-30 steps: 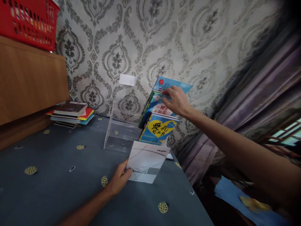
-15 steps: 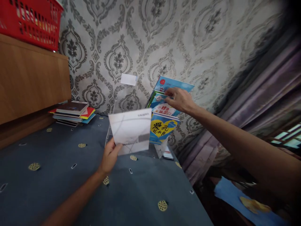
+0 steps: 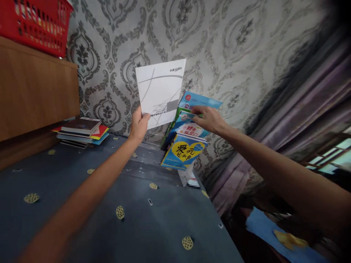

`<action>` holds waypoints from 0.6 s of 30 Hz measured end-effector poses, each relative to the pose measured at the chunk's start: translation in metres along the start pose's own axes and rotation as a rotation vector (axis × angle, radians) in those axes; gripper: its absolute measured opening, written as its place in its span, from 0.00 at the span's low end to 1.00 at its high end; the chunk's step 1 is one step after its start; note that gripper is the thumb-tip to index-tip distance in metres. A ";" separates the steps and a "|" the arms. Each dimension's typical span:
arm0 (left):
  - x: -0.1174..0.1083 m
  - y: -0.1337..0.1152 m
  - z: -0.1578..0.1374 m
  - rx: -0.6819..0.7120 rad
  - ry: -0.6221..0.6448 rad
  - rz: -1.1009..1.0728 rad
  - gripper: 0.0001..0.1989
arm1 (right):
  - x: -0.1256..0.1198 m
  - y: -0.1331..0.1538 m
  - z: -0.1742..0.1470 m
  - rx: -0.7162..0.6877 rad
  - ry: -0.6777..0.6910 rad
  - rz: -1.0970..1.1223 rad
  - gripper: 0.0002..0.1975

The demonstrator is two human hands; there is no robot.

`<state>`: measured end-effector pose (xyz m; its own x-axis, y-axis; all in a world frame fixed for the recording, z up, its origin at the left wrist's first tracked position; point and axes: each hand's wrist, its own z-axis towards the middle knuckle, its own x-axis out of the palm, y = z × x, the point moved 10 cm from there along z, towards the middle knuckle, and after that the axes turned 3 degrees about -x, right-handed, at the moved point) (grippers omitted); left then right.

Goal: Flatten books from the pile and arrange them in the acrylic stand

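My left hand grips the lower left corner of a thin white booklet, thumb in front. Its print is upside down, and it is held up before the wall, left of the standing books. My right hand has its fingers closed at the top edge of a blue picture book in the middle of the row. Behind that leans a taller light blue book; in front is a blue book with a yellow heart. They stand at the right end of a clear stepped rack.
A pile of books lies at the left beside a wooden cabinet, with a red basket on top. The patterned cloth covers the table. Grey-purple curtains hang to the right.
My left hand has raised the white booklet and tilted it back toward the wall, uncovering more of the clear rack and the front book. My right hand stays at the books.
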<state>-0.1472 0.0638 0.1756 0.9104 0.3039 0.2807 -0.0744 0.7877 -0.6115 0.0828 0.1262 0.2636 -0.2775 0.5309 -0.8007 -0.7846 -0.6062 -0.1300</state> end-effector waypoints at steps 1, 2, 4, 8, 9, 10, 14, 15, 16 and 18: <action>0.006 0.002 0.004 0.005 0.014 -0.019 0.20 | 0.000 0.000 0.000 0.002 0.000 -0.001 0.07; 0.013 0.004 0.007 0.006 0.032 -0.033 0.20 | 0.000 -0.001 0.000 0.006 -0.002 -0.002 0.07; 0.025 0.010 0.012 -0.007 0.074 -0.040 0.20 | 0.001 -0.002 0.000 0.016 -0.008 -0.002 0.06; 0.046 0.033 0.016 -0.099 0.144 -0.049 0.21 | 0.002 -0.004 0.001 0.016 -0.006 0.032 0.06; 0.050 0.040 0.016 -0.128 0.154 -0.053 0.21 | 0.003 -0.004 0.000 0.007 -0.002 0.049 0.06; 0.054 0.047 0.015 -0.159 0.165 -0.059 0.22 | 0.003 -0.004 0.000 -0.005 0.000 0.074 0.06; 0.071 0.078 0.007 -0.303 0.205 -0.105 0.23 | -0.002 -0.015 -0.003 0.006 -0.061 0.228 0.09; 0.074 0.084 0.004 -0.342 0.206 -0.129 0.23 | -0.004 -0.020 -0.004 0.029 -0.092 0.262 0.11; 0.076 0.090 0.002 -0.375 0.203 -0.153 0.24 | -0.006 -0.026 -0.005 0.054 -0.121 0.287 0.13; 0.080 0.098 -0.001 -0.411 0.196 -0.183 0.24 | -0.008 -0.034 -0.005 0.091 -0.155 0.328 0.15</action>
<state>-0.0815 0.1640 0.1373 0.9559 0.0425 0.2906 0.2250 0.5301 -0.8176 0.1146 0.1389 0.2715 -0.5972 0.4045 -0.6926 -0.6842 -0.7075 0.1768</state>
